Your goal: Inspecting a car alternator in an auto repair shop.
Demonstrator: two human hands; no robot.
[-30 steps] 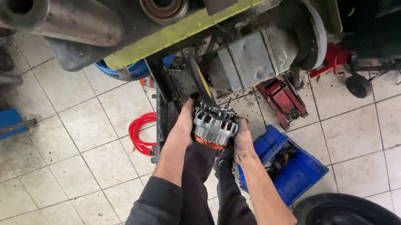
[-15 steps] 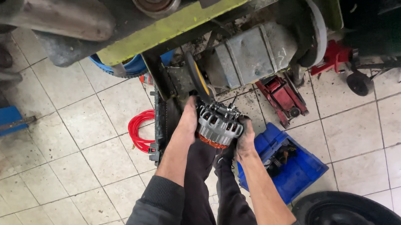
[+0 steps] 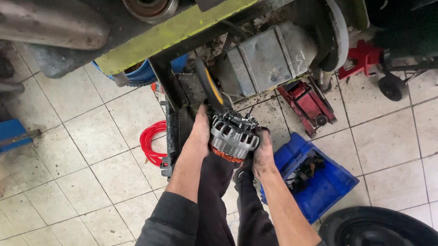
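An alternator (image 3: 233, 136) with a silver finned housing and copper windings at its lower edge is held between both hands, just below a machine's yellow-green frame (image 3: 184, 29). My left hand (image 3: 199, 132) grips its left side. My right hand (image 3: 264, 150), dirty with grease, grips its right side. A black-and-yellow belt or strap (image 3: 206, 84) runs down from the machine to the alternator's top. My dark trouser legs stand below it.
A grey metal engine block (image 3: 268, 57) sits above right. A red floor jack (image 3: 308, 105), a blue parts bin (image 3: 317, 177), a red coiled hose (image 3: 152, 144), a black wheel rim (image 3: 389, 242) and a blue tub (image 3: 141, 72) lie on the tiled floor.
The alternator and both hands have shifted slightly down and right in view as the head moved. The grip on the alternator is unchanged.
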